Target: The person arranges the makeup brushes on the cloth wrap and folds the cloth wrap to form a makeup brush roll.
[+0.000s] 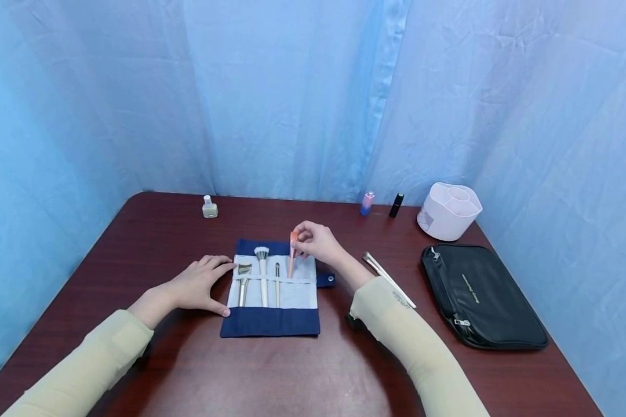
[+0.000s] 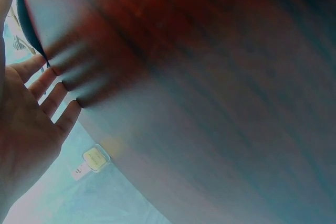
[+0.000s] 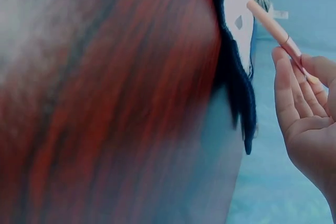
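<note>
A navy brush roll (image 1: 271, 320) with a white inner panel lies open in the middle of the table. Three brushes (image 1: 262, 272) sit tucked under its strap. My right hand (image 1: 313, 242) pinches the top of an orange-pink brush (image 1: 292, 255), whose lower end reaches the strap at the right of the others. In the right wrist view the orange-pink brush (image 3: 273, 24) runs from my fingertips (image 3: 286, 72) towards the brush roll (image 3: 236, 82). My left hand (image 1: 200, 284) lies flat on the table with straight fingers touching the roll's left edge. The left wrist view shows the left hand (image 2: 31, 114) spread on the table.
A black zip pouch (image 1: 482, 295) lies at the right, with a white divided holder (image 1: 448, 211) behind it. Two loose brushes (image 1: 388, 279) lie beside my right forearm. A small clear bottle (image 1: 210, 207), a pink bottle (image 1: 367, 202) and a black tube (image 1: 396, 205) stand along the far edge.
</note>
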The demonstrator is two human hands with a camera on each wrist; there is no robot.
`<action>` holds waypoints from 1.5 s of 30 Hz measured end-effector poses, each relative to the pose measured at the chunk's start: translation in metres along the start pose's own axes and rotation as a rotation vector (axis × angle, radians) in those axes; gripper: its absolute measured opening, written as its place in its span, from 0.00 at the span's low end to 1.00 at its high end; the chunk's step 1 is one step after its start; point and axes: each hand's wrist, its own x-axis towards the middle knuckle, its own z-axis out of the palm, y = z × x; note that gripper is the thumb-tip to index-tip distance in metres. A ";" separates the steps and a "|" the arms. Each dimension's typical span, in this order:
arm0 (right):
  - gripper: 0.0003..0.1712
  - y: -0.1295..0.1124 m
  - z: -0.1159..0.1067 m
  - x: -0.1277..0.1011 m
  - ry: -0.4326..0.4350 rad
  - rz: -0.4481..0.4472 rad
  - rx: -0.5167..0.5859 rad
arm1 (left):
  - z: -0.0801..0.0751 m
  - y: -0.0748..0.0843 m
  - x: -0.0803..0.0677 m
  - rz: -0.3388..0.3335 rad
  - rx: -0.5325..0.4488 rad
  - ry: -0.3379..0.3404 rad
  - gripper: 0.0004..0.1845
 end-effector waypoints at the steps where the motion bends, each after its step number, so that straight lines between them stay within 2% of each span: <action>1: 0.14 0.001 0.000 0.001 -0.006 0.010 0.003 | 0.000 0.000 0.000 -0.001 0.001 0.000 0.59; 7: 0.15 0.007 0.002 0.003 -0.062 0.071 0.007 | 0.001 0.000 -0.001 0.004 -0.001 0.003 0.58; 13: 0.13 0.007 0.003 0.000 -0.130 0.070 -0.056 | 0.001 0.000 -0.001 0.000 -0.004 0.001 0.58; 25: 0.12 0.009 0.003 -0.001 -0.231 0.015 -0.239 | 0.000 -0.001 0.000 -0.003 0.002 -0.002 0.58; 33: 0.11 0.009 0.004 -0.002 -0.263 0.004 -0.276 | 0.000 0.000 0.000 -0.002 0.002 -0.004 0.58; 42: 0.05 0.005 0.007 -0.005 -0.390 -0.053 -0.333 | 0.000 -0.001 0.001 -0.005 0.001 0.000 0.59; 45: 0.03 0.006 0.008 -0.004 -0.405 -0.071 -0.350 | 0.001 -0.001 0.000 -0.001 0.005 0.004 0.59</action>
